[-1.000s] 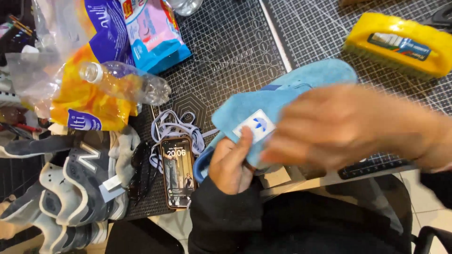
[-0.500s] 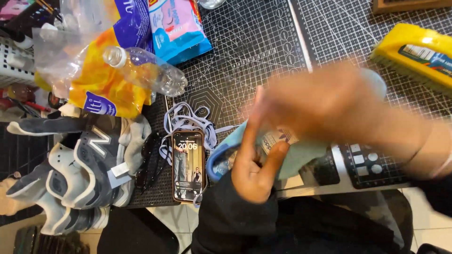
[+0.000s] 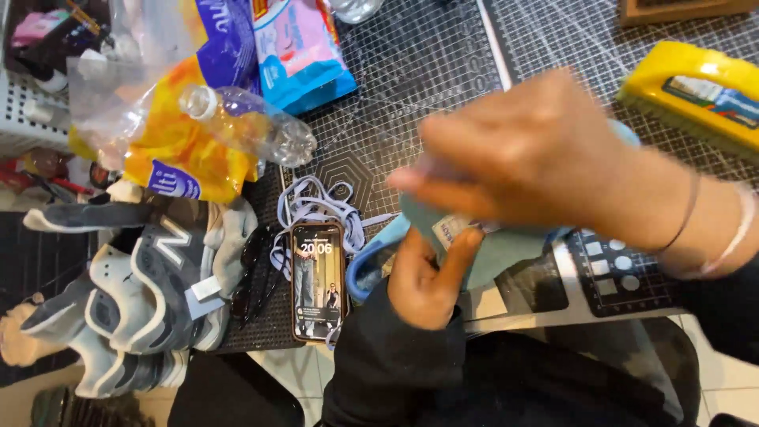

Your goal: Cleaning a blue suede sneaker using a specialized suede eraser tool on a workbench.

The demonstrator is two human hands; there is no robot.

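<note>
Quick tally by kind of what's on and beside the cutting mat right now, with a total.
Light blue shoe, held by left hand and right hand: 1
Grey sneakers: 2
Phone: 1
Loose laces bundle: 1
Clear plastic bottle: 1
Yellow brush: 1
Wipes packs: 2
Sunglasses: 1
Total: 10

phone screen lit, upright, just left of left hand | white label at left thumb | pink-blue pack and yellow-blue bag far upper-left | blue label on yellow brush above right hand
</note>
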